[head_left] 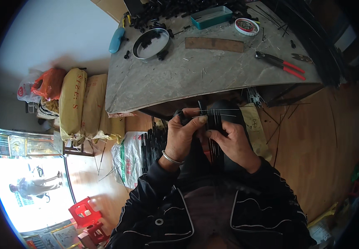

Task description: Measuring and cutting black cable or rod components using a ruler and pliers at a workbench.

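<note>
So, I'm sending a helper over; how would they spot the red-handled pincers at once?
Find the grey table, then its right side. The red-handled pincers lie there, head pointing left. Their bright red grips set them apart from the smaller, darker tool beside them.

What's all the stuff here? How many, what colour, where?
table: 1, grey, top middle
black parts: many, black, table's far edge
metal dish: 1, silvery, table's left
box: 1, teal, table's back
tub: 1, red-and-white, beside box
strip: 1, brown, mid-table
pliers: 1, red-handled, table's right
smaller tool: 1, dark, beside pliers
blue object: 1, blue, table's left edge
sacks: several, yellow and tan, left
bag: 1, orange-red, beside sacks
seats: at least 2, red, lower left
person: 1, pale clothes, far left
other rods: many, black, left of lap
held rods: several, black, centre
thin wires: a few, silvery, across held rods
left hand: 1, bare, on held rods
right hand: 1, bare, same rods
</note>
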Action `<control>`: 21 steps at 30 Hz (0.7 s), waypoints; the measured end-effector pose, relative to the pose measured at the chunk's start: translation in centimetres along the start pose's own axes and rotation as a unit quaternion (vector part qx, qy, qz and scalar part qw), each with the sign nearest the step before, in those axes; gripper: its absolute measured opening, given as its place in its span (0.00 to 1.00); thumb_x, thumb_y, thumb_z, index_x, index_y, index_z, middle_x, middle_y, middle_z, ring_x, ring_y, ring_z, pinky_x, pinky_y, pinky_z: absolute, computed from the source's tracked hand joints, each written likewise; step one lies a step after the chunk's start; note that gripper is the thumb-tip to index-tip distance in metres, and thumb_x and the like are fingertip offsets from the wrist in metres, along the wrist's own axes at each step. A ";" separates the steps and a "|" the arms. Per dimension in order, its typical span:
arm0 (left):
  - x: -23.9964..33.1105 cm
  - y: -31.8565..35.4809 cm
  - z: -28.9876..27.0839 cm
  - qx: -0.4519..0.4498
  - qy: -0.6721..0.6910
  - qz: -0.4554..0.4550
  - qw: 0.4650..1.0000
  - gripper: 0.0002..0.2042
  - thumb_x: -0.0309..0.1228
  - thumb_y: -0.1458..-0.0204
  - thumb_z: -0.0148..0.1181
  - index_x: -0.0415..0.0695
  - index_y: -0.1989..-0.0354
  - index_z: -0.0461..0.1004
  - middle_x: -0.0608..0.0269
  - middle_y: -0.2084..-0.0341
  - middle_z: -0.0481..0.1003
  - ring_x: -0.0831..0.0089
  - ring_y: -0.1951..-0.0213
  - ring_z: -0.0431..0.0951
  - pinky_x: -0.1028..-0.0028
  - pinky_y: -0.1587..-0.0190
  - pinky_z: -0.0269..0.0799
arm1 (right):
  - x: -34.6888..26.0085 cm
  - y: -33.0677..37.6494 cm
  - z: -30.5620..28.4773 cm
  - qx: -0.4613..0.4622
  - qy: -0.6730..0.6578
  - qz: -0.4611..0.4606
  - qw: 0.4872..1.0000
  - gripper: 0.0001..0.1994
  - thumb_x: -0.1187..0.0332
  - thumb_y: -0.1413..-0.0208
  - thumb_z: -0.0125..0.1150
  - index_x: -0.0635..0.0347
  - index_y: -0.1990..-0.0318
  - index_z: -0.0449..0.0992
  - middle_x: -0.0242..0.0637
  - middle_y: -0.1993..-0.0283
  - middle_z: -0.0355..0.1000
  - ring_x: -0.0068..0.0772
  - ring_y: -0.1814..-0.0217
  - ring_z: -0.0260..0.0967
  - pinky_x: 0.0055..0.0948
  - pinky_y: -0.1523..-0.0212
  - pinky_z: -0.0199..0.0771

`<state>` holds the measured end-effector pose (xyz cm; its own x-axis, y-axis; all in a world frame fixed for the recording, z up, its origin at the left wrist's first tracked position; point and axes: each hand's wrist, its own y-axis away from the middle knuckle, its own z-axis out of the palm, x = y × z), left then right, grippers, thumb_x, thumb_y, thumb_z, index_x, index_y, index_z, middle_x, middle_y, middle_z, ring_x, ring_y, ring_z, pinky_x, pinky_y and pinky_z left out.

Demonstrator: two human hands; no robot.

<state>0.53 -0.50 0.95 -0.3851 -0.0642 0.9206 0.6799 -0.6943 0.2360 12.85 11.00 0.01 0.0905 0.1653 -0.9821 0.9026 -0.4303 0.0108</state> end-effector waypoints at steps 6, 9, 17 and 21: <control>-0.4 0.4 0.3 -0.036 0.078 -0.013 0.996 0.09 0.25 0.47 0.62 0.39 0.58 0.74 0.68 0.79 0.73 0.81 0.79 0.70 0.80 0.74 0.66 | 1.5 -0.3 -0.5 -0.064 -0.192 0.094 0.975 0.10 0.65 0.44 0.64 0.63 0.63 0.80 0.30 0.68 0.77 0.18 0.67 0.69 0.21 0.65 0.69; -0.5 0.2 0.0 -0.070 0.126 -0.027 0.989 0.10 0.25 0.47 0.61 0.39 0.57 0.74 0.67 0.78 0.73 0.80 0.77 0.70 0.80 0.73 0.67 | 1.6 -0.4 -0.4 -0.090 -0.257 0.108 0.956 0.09 0.67 0.43 0.62 0.65 0.62 0.79 0.33 0.66 0.77 0.20 0.65 0.72 0.22 0.61 0.72; -1.2 0.6 -0.2 -0.032 0.069 0.012 0.997 0.10 0.27 0.46 0.62 0.42 0.57 0.73 0.67 0.74 0.74 0.80 0.75 0.71 0.80 0.72 0.68 | 1.5 -0.4 -0.1 -0.080 -0.250 0.112 0.958 0.11 0.65 0.42 0.62 0.65 0.60 0.78 0.33 0.62 0.77 0.22 0.62 0.72 0.21 0.59 0.72; -1.3 0.5 -0.3 -0.086 0.143 -0.019 0.986 0.10 0.28 0.47 0.63 0.44 0.57 0.73 0.68 0.73 0.75 0.81 0.74 0.72 0.80 0.72 0.69 | 3.5 -0.3 -0.5 -0.144 -0.341 0.191 0.909 0.14 0.60 0.45 0.65 0.63 0.60 0.78 0.30 0.63 0.76 0.18 0.62 0.71 0.19 0.58 0.69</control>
<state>1.20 -1.00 -0.20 -0.5849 -0.2185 0.7811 0.5559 -0.8093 0.1899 13.08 12.20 -3.34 0.2264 -0.5784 -0.7837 0.9421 -0.0744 0.3271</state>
